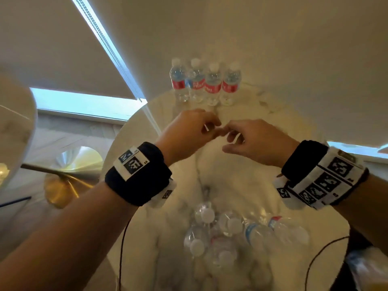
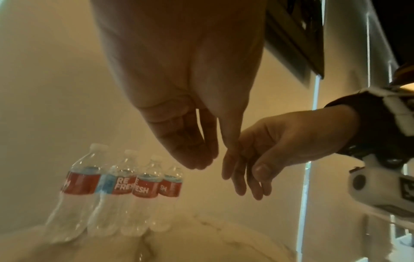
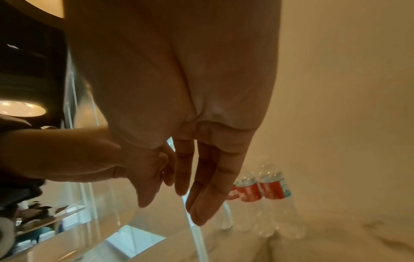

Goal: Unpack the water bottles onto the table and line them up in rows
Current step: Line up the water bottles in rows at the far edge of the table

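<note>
Four clear water bottles with red labels and white caps (image 1: 205, 82) stand in a row at the far edge of the round marble table (image 1: 262, 185); they also show in the wrist views (image 2: 125, 186) (image 3: 262, 191). Several more bottles (image 1: 231, 232) sit bunched at the near edge, caps towards me. My left hand (image 1: 210, 127) and right hand (image 1: 231, 135) meet in the air over the table's middle, fingertips touching each other. The left hand's (image 2: 201, 159) fingers are loosely curled and hold nothing. The right hand's (image 3: 197, 203) fingers hang nearly straight, also holding nothing.
A wall rises right behind the bottle row. Left of the table are a brass lamp base (image 1: 58, 190) and a window (image 1: 84, 103). Thin black cables (image 1: 123, 238) trail over the near table edge. Crumpled clear plastic (image 1: 367, 267) lies at the lower right.
</note>
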A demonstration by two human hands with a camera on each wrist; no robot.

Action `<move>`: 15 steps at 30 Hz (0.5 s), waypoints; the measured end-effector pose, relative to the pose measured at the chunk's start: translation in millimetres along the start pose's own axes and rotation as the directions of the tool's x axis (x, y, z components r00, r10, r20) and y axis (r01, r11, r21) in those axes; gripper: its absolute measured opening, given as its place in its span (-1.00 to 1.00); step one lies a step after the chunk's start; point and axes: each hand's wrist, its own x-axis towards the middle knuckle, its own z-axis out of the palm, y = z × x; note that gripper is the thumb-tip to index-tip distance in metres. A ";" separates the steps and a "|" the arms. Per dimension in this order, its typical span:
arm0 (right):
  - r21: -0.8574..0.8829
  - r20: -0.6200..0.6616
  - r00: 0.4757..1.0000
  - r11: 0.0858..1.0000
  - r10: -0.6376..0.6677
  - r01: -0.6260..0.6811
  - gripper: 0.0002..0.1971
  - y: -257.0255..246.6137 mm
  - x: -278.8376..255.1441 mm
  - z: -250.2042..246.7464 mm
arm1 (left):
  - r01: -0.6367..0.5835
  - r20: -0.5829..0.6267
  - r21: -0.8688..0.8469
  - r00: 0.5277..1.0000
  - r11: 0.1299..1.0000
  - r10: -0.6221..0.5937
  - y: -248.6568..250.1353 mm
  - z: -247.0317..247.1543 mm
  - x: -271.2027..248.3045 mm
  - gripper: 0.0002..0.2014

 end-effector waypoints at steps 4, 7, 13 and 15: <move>-0.043 0.221 0.973 0.997 -0.060 0.071 -0.68 -12.0 -66.4 31.6 | -0.020 0.284 -0.077 0.958 0.997 0.041 18.2 11.4 -75.5 -0.70; -0.079 0.333 0.940 0.991 -0.072 0.104 -0.58 -13.2 -100.4 51.5 | -0.007 0.456 -0.047 0.890 0.999 0.028 21.9 25.6 -110.9 -0.59; -0.189 0.318 0.943 0.968 -0.097 0.163 -0.67 -11.7 -114.0 84.6 | 0.012 0.454 -0.026 0.891 1.000 0.001 14.1 51.9 -125.2 -0.63; -0.204 0.276 0.957 0.968 -0.090 0.150 -0.70 -12.2 -105.5 77.8 | 0.025 0.422 -0.029 0.907 0.999 -0.010 10.3 49.3 -116.8 -0.66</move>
